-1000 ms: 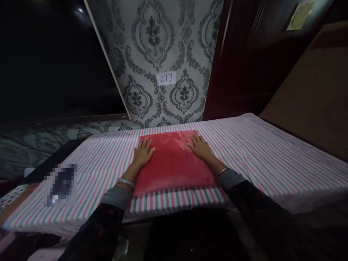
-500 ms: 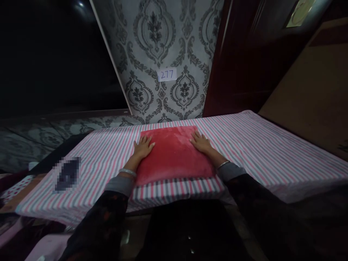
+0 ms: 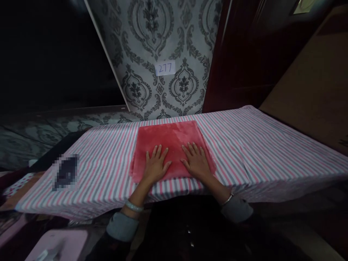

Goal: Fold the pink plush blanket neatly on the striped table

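A red, plush-looking folded cloth lies on the striped tablecloth in front of me, its layered edges showing on the left and right. On its near left part rests my left hand, flat with fingers spread. My right hand lies flat on the near right part, fingers also apart. Neither hand grasps anything. The palms hide some of the cloth's near side.
A dark pixelated object is on the tablecloth at the left. Behind stand a large black screen, patterned wallpaper with a paper marked 277, and a cardboard-like brown panel. A pink item sits low at the left.
Both hands have slid from the cloth's far side corners toward its near part and closer together. The cloth's surface looks flatter. My view has tilted slightly downward.
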{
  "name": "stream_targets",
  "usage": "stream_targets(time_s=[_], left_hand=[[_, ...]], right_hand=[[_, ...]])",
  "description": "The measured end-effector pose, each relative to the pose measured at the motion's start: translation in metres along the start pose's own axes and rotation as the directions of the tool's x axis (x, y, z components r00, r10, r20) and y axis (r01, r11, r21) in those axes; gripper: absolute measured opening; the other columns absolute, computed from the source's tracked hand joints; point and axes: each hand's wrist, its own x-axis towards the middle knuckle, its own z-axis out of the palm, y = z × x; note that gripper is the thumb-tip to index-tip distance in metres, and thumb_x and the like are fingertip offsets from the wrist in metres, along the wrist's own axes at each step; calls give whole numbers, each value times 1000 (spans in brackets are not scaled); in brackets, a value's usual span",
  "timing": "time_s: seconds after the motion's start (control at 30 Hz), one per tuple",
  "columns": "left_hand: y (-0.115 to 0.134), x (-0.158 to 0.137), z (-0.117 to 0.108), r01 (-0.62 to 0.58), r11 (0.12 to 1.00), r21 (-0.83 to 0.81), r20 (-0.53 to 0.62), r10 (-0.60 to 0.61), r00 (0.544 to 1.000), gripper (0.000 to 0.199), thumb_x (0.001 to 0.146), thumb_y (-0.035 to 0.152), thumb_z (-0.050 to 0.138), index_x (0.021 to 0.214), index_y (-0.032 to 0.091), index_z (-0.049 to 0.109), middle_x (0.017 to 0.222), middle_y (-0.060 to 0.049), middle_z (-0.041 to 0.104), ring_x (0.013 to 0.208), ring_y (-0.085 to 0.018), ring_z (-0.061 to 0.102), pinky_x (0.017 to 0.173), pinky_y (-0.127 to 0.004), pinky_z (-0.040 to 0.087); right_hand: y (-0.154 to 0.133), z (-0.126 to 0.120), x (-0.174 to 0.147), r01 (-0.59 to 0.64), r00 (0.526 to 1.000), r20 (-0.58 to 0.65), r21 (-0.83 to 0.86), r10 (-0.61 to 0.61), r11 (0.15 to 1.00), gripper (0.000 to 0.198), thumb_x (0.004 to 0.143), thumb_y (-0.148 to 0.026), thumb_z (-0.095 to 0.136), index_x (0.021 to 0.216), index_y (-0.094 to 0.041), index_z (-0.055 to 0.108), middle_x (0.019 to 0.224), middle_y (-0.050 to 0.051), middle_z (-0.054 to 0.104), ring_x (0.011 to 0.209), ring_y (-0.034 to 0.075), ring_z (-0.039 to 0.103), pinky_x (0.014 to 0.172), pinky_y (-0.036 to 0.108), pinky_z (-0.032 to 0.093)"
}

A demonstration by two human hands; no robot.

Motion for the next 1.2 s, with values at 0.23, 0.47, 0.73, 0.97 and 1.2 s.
stream_targets(time_s=[0.23, 0.47, 0.73, 0.97, 1.2], left_hand=[[-1, -1, -6, 5, 1000, 10, -19, -4, 1000, 61, 99, 50, 40, 155, 26, 33, 163, -12, 29, 151, -31, 25, 117, -64, 24], [-28, -35, -1, 112, 994, 15, -139, -109, 984, 59, 98, 45, 43, 150, 17, 43, 159, -18, 36, 149, -34, 28, 118, -65, 17], [-80, -97, 16, 305, 749, -588, -334, -568, 752, 48, 84, 52, 52, 113, 14, 63, 104, -14, 69, 96, -27, 66, 86, -42, 54], [-81, -85, 6, 244, 684, -688, -337, -599, 726, 39, 70, 59, 59, 81, 22, 63, 89, -7, 64, 85, -24, 61, 78, -38, 52], [-88, -75, -4, 328, 633, -701, -184, -605, 775, 49, 57, 69, 66, 73, 23, 65, 80, -5, 59, 79, -25, 59, 78, -40, 50]], right_hand=[[7, 1, -5, 4, 999, -51, -9, -4, 1000, 59, 101, -49, 42, 153, -20, 41, 157, 12, 40, 146, 31, 31, 116, 51, 25], [32, 12, -31, -6, 995, -98, 64, 13, 998, 59, 98, -45, 41, 148, -14, 46, 154, 16, 43, 146, 35, 30, 115, 58, 26], [70, 21, -67, -75, 955, -206, 533, 215, 843, 60, 95, -54, 41, 142, -18, 51, 142, 16, 55, 131, 30, 51, 110, 50, 40], [70, 6, -64, -240, 867, -121, 748, 483, 619, 47, 86, -59, 50, 104, -18, 64, 101, 12, 68, 91, 26, 64, 83, 43, 53], [72, 3, -55, -243, 877, -111, 736, 467, 632, 46, 78, -60, 59, 99, -19, 64, 95, 10, 67, 85, 26, 62, 81, 42, 52]])
